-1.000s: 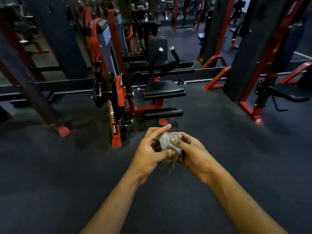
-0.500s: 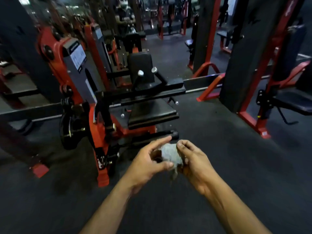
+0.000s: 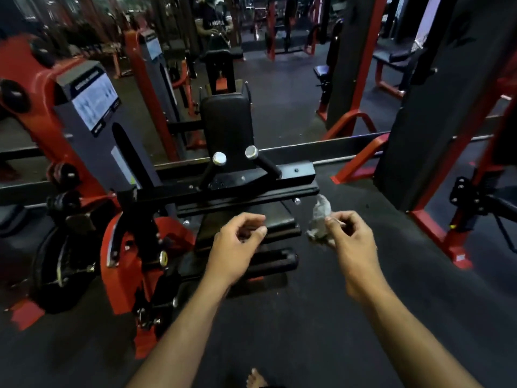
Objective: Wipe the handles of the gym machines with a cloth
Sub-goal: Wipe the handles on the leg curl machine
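A small crumpled grey cloth is pinched in my right hand, to the right of a red and black seated machine. My left hand hovers over the machine's black seat pad, fingers loosely curled and holding nothing. Two short black handles with silver end caps, the left handle and the right handle, rise in a V from the black crossbar just beyond my hands. A black foam roller lies below my left hand.
The machine's red frame and weight housing stand at the left. A black and red rack post rises at the right with another seat beyond it. A person stands far back. Dark rubber floor spreads around me; my bare foot shows at the bottom.
I have come much closer to the machine. My hands have parted: the left let go of the cloth, and the right carries it off to the right.
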Action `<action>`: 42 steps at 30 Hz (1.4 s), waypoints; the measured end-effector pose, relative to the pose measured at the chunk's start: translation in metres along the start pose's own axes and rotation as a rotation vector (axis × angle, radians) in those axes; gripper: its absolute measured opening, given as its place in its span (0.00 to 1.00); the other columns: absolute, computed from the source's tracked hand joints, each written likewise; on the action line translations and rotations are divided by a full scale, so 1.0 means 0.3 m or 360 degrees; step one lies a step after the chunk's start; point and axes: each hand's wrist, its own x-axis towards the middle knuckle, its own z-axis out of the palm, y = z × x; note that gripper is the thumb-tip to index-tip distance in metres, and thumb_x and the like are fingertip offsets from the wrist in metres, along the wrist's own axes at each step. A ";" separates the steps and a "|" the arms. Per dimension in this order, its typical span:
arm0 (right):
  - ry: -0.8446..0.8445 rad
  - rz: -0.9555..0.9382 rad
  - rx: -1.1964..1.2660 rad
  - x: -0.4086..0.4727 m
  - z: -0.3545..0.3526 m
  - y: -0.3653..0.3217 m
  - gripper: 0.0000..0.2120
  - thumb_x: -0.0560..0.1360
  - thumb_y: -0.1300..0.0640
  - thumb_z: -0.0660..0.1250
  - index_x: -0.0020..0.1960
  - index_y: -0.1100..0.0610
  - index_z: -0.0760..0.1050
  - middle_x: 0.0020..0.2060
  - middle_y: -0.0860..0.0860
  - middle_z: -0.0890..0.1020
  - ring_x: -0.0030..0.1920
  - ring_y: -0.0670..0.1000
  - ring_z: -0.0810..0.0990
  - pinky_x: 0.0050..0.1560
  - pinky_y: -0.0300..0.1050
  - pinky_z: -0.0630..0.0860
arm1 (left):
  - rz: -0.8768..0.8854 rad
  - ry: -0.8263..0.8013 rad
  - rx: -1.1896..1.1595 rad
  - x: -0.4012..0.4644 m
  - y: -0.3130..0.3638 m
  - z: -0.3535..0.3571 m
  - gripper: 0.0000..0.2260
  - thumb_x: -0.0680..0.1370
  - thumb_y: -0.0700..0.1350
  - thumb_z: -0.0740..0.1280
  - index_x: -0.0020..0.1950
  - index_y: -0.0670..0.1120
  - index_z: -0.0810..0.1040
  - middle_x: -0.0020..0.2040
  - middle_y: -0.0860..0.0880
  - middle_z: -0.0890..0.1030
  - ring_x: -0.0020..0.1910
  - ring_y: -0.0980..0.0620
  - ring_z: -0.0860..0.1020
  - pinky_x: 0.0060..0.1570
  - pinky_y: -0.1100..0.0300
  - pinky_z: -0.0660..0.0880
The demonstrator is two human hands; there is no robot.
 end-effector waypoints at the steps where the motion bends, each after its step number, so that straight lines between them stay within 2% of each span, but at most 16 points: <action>1: -0.0008 -0.0046 -0.0091 0.087 0.026 -0.005 0.04 0.79 0.57 0.69 0.47 0.56 0.77 0.45 0.45 0.84 0.45 0.45 0.81 0.53 0.53 0.78 | 0.0022 0.0059 0.0011 0.097 -0.010 0.009 0.07 0.79 0.41 0.72 0.55 0.51 0.85 0.51 0.55 0.86 0.50 0.57 0.83 0.53 0.64 0.76; 6: -0.0024 -0.0232 -0.0335 0.449 0.147 -0.045 0.06 0.81 0.54 0.65 0.49 0.55 0.71 0.57 0.39 0.79 0.59 0.43 0.77 0.57 0.43 0.72 | 0.0282 0.0418 0.0128 0.486 0.014 0.030 0.10 0.81 0.40 0.69 0.62 0.48 0.82 0.58 0.50 0.80 0.56 0.58 0.80 0.59 0.64 0.76; 10: -0.0174 -0.0362 -0.0361 0.688 0.307 -0.028 0.05 0.82 0.57 0.63 0.49 0.56 0.68 0.66 0.47 0.77 0.65 0.43 0.76 0.62 0.43 0.72 | 0.0427 0.0537 0.0258 0.763 0.047 0.031 0.11 0.84 0.43 0.64 0.66 0.47 0.78 0.63 0.49 0.74 0.62 0.57 0.76 0.63 0.67 0.70; 13: -0.0385 -0.0495 -0.0360 0.852 0.453 -0.009 0.05 0.83 0.61 0.61 0.50 0.54 0.66 0.69 0.51 0.77 0.66 0.45 0.76 0.62 0.44 0.72 | 0.0267 0.0495 0.0227 0.971 0.029 0.059 0.12 0.85 0.46 0.60 0.68 0.49 0.75 0.65 0.50 0.75 0.62 0.63 0.74 0.64 0.67 0.69; 15: -0.0576 -0.0531 -0.0436 0.910 0.547 0.008 0.04 0.83 0.60 0.59 0.54 0.51 0.66 0.62 0.51 0.82 0.59 0.49 0.80 0.54 0.46 0.74 | -0.0024 0.0429 0.0175 1.067 -0.008 0.089 0.13 0.86 0.49 0.58 0.70 0.52 0.73 0.64 0.51 0.76 0.59 0.64 0.75 0.63 0.66 0.71; 16: -0.0724 -0.0533 -0.0495 0.938 0.588 0.026 0.05 0.83 0.59 0.58 0.57 0.50 0.67 0.56 0.52 0.84 0.53 0.53 0.82 0.50 0.49 0.75 | -0.0175 0.0403 0.0130 1.106 -0.035 0.109 0.14 0.86 0.52 0.57 0.71 0.55 0.72 0.63 0.51 0.77 0.59 0.60 0.77 0.66 0.59 0.73; 18: -0.1016 -0.0595 -0.0496 0.955 0.625 0.076 0.10 0.83 0.60 0.56 0.63 0.51 0.69 0.48 0.54 0.83 0.46 0.57 0.81 0.45 0.52 0.75 | -0.0397 0.0414 0.0088 1.142 -0.072 0.137 0.14 0.85 0.58 0.54 0.69 0.61 0.70 0.61 0.53 0.79 0.60 0.55 0.79 0.67 0.46 0.75; 19: -0.1141 -0.0654 -0.0445 0.958 0.621 0.098 0.12 0.83 0.62 0.56 0.64 0.54 0.71 0.48 0.54 0.83 0.47 0.56 0.80 0.47 0.51 0.75 | -0.0448 0.0467 0.0064 1.146 -0.080 0.140 0.13 0.86 0.58 0.54 0.69 0.62 0.70 0.61 0.54 0.79 0.60 0.55 0.79 0.67 0.45 0.74; 22: -0.1491 -0.0858 -0.0385 1.038 0.564 0.160 0.17 0.82 0.63 0.56 0.68 0.58 0.75 0.59 0.54 0.82 0.60 0.50 0.77 0.63 0.40 0.71 | -0.0450 0.0711 0.0049 1.149 -0.085 0.150 0.12 0.88 0.51 0.53 0.68 0.58 0.70 0.59 0.51 0.80 0.59 0.55 0.80 0.62 0.54 0.76; 24: -0.1649 -0.0938 -0.0435 1.130 0.526 0.219 0.18 0.82 0.60 0.56 0.69 0.54 0.75 0.63 0.51 0.80 0.63 0.45 0.75 0.66 0.35 0.67 | -0.0463 0.0816 0.0058 1.143 -0.075 0.158 0.11 0.88 0.49 0.53 0.67 0.56 0.72 0.58 0.49 0.81 0.54 0.56 0.81 0.57 0.58 0.77; 26: -0.1742 -0.0877 -0.0562 1.225 0.491 0.279 0.19 0.80 0.57 0.57 0.69 0.50 0.75 0.63 0.50 0.80 0.62 0.44 0.76 0.65 0.35 0.68 | -0.0496 0.0872 0.0070 1.142 -0.077 0.159 0.11 0.88 0.49 0.53 0.65 0.57 0.73 0.57 0.48 0.82 0.50 0.56 0.82 0.54 0.58 0.78; 30: -0.1924 -0.0848 -0.0759 1.333 0.475 0.326 0.15 0.78 0.59 0.61 0.63 0.54 0.78 0.55 0.52 0.82 0.54 0.54 0.81 0.51 0.39 0.70 | -0.0608 0.0918 0.0069 1.147 -0.073 0.158 0.11 0.88 0.47 0.54 0.62 0.56 0.76 0.51 0.48 0.84 0.48 0.49 0.84 0.51 0.53 0.81; 33: -0.2079 -0.0631 -0.0512 1.326 0.515 0.280 0.12 0.79 0.60 0.60 0.58 0.49 0.76 0.50 0.47 0.82 0.50 0.46 0.81 0.44 0.37 0.71 | -0.0708 0.0862 0.0078 1.150 -0.072 0.156 0.12 0.88 0.45 0.55 0.60 0.52 0.78 0.49 0.48 0.84 0.48 0.47 0.84 0.51 0.51 0.82; 36: -0.2149 -0.0417 -0.0263 1.312 0.551 0.229 0.16 0.81 0.66 0.60 0.59 0.48 0.77 0.53 0.42 0.82 0.54 0.39 0.80 0.51 0.32 0.74 | -0.0747 0.0885 0.0116 1.145 -0.079 0.157 0.12 0.87 0.44 0.56 0.60 0.53 0.79 0.50 0.49 0.83 0.49 0.50 0.83 0.51 0.51 0.81; 39: -0.2248 -0.0448 -0.0094 1.250 0.605 0.153 0.12 0.81 0.63 0.59 0.58 0.54 0.79 0.51 0.47 0.83 0.52 0.43 0.81 0.54 0.40 0.76 | -0.0786 0.0970 0.0138 1.135 -0.064 0.171 0.11 0.85 0.50 0.56 0.60 0.57 0.78 0.53 0.52 0.83 0.53 0.54 0.81 0.56 0.54 0.79; 42: -0.2416 -0.0679 -0.0063 1.204 0.629 0.121 0.14 0.81 0.57 0.56 0.61 0.59 0.76 0.55 0.54 0.80 0.56 0.51 0.78 0.60 0.51 0.75 | -0.0853 0.1129 -0.0009 1.124 -0.053 0.187 0.12 0.88 0.50 0.54 0.63 0.55 0.76 0.56 0.48 0.81 0.56 0.51 0.81 0.63 0.50 0.76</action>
